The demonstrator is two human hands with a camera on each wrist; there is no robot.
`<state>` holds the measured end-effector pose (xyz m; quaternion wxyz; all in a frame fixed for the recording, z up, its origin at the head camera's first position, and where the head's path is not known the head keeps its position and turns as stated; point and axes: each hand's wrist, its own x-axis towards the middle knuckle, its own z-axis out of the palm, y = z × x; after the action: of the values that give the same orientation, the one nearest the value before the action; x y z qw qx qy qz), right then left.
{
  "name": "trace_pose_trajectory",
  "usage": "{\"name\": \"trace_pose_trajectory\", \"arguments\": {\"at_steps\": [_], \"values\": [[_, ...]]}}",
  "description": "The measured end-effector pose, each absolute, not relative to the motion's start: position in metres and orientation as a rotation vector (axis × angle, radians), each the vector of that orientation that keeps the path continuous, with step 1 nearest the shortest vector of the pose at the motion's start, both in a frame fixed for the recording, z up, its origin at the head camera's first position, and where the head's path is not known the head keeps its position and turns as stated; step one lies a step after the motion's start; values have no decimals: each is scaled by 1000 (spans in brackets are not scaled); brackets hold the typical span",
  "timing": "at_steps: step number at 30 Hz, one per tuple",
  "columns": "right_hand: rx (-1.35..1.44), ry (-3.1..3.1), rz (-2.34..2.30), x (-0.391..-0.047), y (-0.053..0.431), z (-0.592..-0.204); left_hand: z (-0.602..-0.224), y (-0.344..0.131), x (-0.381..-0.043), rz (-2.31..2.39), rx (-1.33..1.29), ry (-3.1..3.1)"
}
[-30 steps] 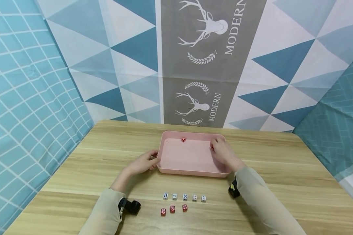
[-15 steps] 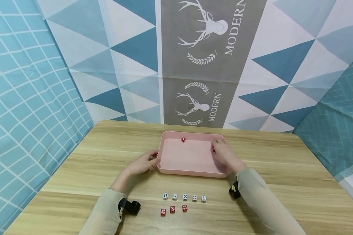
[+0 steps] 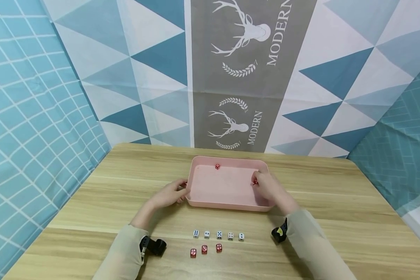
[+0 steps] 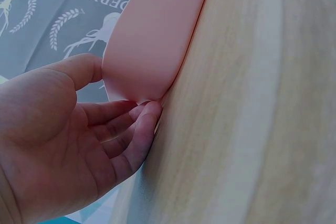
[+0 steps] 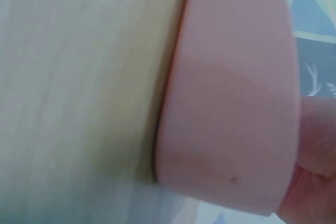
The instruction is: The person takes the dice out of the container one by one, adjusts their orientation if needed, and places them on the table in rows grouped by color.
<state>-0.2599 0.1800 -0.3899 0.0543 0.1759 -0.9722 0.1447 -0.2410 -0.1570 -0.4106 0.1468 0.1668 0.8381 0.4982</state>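
Observation:
A shallow pink tray [image 3: 222,184] sits on the wooden table. At its left side my left hand [image 3: 168,194] holds the wall: in the left wrist view the thumb lies against the rim and the fingertips [image 4: 152,109] against the lower edge. Inside the tray's right part, my right hand [image 3: 267,186] pinches a red die [image 3: 255,182], mostly hidden by the fingers. Another red die [image 3: 217,166] lies by the tray's back wall. In the right wrist view the tray wall [image 5: 231,87] covers most of my right hand [image 5: 317,150], and no die shows.
In front of the tray stands a row of several white dice [image 3: 219,235]. Nearer to me are three red dice [image 3: 204,249] in a looser row. A patterned cloth [image 3: 227,81] hangs behind the table's back edge.
My right hand has drawn slightly toward me inside the tray, with the red die between its fingers. The left hand stays at the tray's left side.

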Motion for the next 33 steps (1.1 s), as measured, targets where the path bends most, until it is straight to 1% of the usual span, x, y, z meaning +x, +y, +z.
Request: {"name": "trace_pose_trajectory", "arguments": {"at_steps": [20, 33], "values": [[542, -2843, 553, -219, 172, -384, -407, -157, -239, 1403, 475, 2444], [621, -2855, 536, -204, 161, -377, -409, -156, -241, 1389, 479, 2449]]}}
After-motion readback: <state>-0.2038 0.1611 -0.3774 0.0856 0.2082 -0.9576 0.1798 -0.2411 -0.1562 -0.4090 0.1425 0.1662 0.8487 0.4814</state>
